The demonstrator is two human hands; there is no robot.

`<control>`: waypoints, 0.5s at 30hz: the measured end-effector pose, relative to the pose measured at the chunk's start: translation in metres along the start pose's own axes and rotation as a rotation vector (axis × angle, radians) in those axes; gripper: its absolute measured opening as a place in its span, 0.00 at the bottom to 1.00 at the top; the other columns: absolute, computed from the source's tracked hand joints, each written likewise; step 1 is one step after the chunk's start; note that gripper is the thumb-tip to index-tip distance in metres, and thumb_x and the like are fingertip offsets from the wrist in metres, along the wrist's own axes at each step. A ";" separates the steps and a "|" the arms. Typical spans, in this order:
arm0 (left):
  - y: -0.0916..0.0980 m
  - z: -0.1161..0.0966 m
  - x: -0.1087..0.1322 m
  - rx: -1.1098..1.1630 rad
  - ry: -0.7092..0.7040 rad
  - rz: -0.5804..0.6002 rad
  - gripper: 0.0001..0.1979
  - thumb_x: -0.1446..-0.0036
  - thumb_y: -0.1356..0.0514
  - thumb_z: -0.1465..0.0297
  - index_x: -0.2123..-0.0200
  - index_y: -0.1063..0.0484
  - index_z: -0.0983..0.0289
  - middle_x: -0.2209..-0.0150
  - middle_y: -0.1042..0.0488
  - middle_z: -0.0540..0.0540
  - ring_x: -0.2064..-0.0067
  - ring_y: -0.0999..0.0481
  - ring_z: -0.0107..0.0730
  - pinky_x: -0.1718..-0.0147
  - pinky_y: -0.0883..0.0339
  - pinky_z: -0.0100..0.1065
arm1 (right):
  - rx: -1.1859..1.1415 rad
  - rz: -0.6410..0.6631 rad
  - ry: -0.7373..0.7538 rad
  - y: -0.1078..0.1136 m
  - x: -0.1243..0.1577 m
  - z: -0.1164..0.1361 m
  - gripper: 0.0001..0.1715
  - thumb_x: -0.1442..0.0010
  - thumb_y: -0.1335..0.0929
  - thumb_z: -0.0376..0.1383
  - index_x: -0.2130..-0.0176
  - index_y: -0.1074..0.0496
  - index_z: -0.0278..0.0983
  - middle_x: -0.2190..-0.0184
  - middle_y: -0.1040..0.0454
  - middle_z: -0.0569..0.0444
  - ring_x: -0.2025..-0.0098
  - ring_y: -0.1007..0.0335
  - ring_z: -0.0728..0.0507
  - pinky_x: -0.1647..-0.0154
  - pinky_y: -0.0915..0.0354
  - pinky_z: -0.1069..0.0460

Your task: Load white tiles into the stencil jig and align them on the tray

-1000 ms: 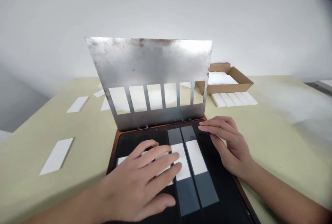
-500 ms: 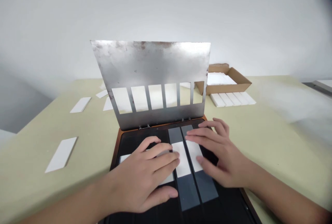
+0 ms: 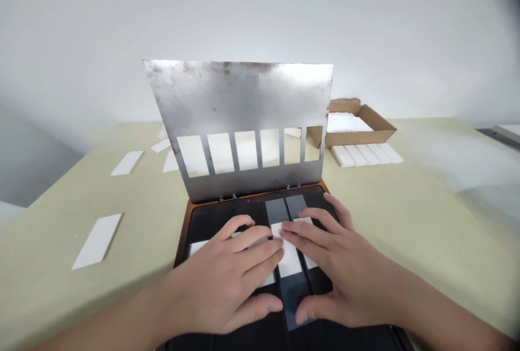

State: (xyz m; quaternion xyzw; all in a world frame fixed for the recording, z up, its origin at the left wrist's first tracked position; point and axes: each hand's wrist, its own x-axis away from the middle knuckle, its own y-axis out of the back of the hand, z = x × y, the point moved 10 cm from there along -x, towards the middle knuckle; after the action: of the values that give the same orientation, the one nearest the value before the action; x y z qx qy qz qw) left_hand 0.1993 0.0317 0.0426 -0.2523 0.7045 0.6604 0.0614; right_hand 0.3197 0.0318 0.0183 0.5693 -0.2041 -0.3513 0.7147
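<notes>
A black tray point(image 3: 211, 221) with a brown rim lies in front of me, its slotted metal lid point(image 3: 239, 107) standing upright at the back. Grey strips point(image 3: 277, 211) run along the tray, with white cards point(image 3: 289, 260) lying on them. My left hand point(image 3: 227, 280) rests flat on the cards at the tray's left, fingers stretched out. My right hand point(image 3: 337, 270) lies flat over the cards on the right strips, fingers spread, its fingertips almost meeting those of the left.
A cardboard box point(image 3: 353, 123) of white pieces stands at the back right, with a row of white slabs point(image 3: 365, 154) in front of it. Loose white cards point(image 3: 97, 240) lie on the pale green table point(image 3: 426, 205) at the left.
My right hand has slid left from the tray's right edge onto the white cards on the grey strips. The left hand has stayed nearly still.
</notes>
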 end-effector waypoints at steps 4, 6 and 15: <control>-0.001 -0.002 0.000 -0.019 -0.013 -0.001 0.22 0.24 0.45 0.56 0.42 0.24 0.67 0.47 0.18 0.59 0.47 0.24 0.48 0.40 0.45 0.51 | 0.011 -0.010 0.000 0.002 0.000 0.003 0.58 0.37 0.36 0.72 0.27 0.38 0.35 0.32 0.30 0.51 0.32 0.43 0.32 0.23 0.85 0.35; -0.002 -0.002 0.001 -0.023 -0.016 0.003 0.22 0.25 0.44 0.56 0.42 0.24 0.67 0.47 0.18 0.59 0.47 0.24 0.48 0.40 0.45 0.52 | 0.017 -0.012 0.001 0.002 0.000 0.003 0.58 0.37 0.36 0.71 0.27 0.38 0.35 0.32 0.30 0.51 0.32 0.43 0.32 0.23 0.85 0.35; 0.012 -0.017 -0.002 -0.055 -0.139 -0.028 0.17 0.27 0.42 0.57 0.48 0.21 0.62 0.59 0.20 0.58 0.59 0.24 0.44 0.55 0.33 0.48 | 0.003 -0.028 -0.030 0.003 -0.002 0.002 0.45 0.31 0.34 0.62 0.30 0.34 0.37 0.34 0.28 0.52 0.34 0.39 0.32 0.23 0.80 0.33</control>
State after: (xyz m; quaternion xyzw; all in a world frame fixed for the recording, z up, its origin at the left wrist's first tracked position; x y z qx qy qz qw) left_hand 0.2003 0.0159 0.0562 -0.2174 0.6764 0.6947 0.1125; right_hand 0.3180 0.0322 0.0220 0.5677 -0.2074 -0.3695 0.7059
